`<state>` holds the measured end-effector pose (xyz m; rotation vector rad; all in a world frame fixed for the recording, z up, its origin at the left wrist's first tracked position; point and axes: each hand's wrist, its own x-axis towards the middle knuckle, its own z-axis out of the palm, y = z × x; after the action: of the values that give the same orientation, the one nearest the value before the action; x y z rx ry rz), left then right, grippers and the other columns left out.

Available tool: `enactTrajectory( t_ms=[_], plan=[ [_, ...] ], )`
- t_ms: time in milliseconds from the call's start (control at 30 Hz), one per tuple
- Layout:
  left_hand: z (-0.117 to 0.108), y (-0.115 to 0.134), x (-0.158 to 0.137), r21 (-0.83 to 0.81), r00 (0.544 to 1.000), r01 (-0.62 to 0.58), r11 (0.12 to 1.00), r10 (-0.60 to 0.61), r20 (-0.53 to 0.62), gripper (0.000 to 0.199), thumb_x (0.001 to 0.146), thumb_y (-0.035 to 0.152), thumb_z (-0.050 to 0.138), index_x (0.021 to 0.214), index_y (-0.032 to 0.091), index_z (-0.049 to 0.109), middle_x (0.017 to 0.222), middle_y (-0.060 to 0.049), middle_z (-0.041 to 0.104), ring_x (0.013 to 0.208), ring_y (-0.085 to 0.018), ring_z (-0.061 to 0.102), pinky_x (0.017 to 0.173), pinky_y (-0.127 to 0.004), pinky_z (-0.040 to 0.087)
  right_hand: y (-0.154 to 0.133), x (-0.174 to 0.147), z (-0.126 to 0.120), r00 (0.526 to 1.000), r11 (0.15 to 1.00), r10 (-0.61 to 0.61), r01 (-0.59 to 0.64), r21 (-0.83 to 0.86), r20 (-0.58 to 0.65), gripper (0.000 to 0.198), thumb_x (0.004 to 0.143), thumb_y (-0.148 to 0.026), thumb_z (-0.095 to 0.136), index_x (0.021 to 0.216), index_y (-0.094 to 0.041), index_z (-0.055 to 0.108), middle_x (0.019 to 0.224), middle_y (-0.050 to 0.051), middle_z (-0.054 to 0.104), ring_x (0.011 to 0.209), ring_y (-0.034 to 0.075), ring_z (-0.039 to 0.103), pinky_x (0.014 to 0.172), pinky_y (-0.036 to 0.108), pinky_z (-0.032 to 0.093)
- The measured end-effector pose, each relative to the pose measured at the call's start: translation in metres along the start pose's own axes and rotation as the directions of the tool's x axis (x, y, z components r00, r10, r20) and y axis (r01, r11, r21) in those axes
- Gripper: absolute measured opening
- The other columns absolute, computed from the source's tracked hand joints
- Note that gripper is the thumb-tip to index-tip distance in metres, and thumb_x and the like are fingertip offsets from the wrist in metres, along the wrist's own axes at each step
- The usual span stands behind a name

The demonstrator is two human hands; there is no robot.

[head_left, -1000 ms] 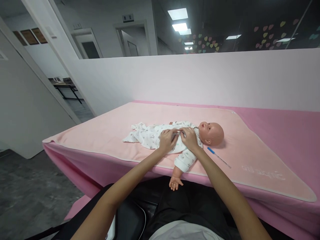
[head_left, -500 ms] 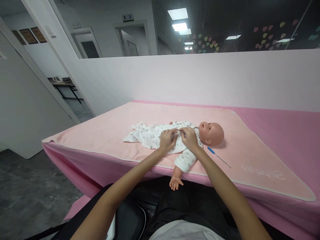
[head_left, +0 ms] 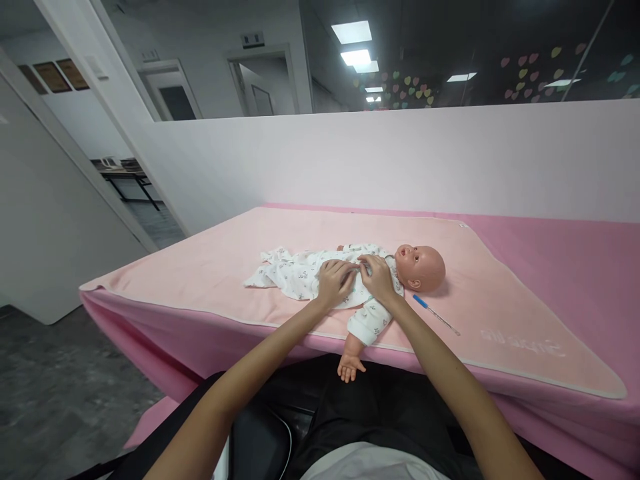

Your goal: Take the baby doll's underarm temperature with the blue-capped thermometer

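A baby doll (head_left: 423, 268) lies on its back, its head to the right. It wears a white outfit (head_left: 300, 272) with a small dark print. At the front of the chest my left hand (head_left: 334, 281) has its fingers pinched together on the cloth. My right hand (head_left: 378, 277) pinches the same patch from the head side, and the two sets of fingertips nearly meet. What exactly lies between the fingertips is too small to make out. The doll's near arm hangs over the table edge, its hand (head_left: 351, 365) palm up.
A thin metal rod with a blue handle (head_left: 421, 301) lies near the doll's head. A peach mat (head_left: 500, 293) covers the table over a pink cloth (head_left: 560, 247). A white wall (head_left: 380, 160) with a window above it borders the far side.
My fingertips have shifted slightly and drawn closer together at the doll's chest. The camera view has moved a little; the doll and the blue-handled rod stay in place.
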<state>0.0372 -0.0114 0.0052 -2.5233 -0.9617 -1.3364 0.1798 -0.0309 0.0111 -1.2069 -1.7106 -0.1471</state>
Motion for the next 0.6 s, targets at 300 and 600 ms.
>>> enactTrajectory(
  t_ms=[300, 600],
  plan=[
    [0.0035, -0.0017, 0.0031, 0.044, 0.999, 0.044, 0.998, -0.043, -0.017, 0.019, 0.086, 0.032, 0.046, 0.088, 0.023, 0.063, 0.088, -0.001, 0.064, 0.088, -0.017, 0.053, 0.083, -0.035, 0.033, 0.0011, -0.0006, 0.0012, 1.0, 0.999, 0.022, -0.022, 0.03, -0.016, 0.022, 0.078, -0.012, 0.043, 0.094, -0.019, 0.056, 0.081, 0.004, 0.064, 0.081, 0.02, 0.057, 0.079, 0.032, 0.041],
    [0.0018, 0.0012, 0.0057, 0.055, 0.999, 0.04, 0.998, -0.042, 0.024, 0.014, 0.081, 0.029, 0.049, 0.088, 0.022, 0.06, 0.092, -0.001, 0.064, 0.088, -0.018, 0.054, 0.083, -0.035, 0.033, 0.0036, -0.0018, 0.0042, 0.999, 0.999, 0.033, -0.032, 0.005, -0.037, 0.023, 0.08, -0.014, 0.042, 0.099, -0.019, 0.054, 0.081, 0.005, 0.063, 0.083, 0.02, 0.056, 0.079, 0.032, 0.041]
  ],
)
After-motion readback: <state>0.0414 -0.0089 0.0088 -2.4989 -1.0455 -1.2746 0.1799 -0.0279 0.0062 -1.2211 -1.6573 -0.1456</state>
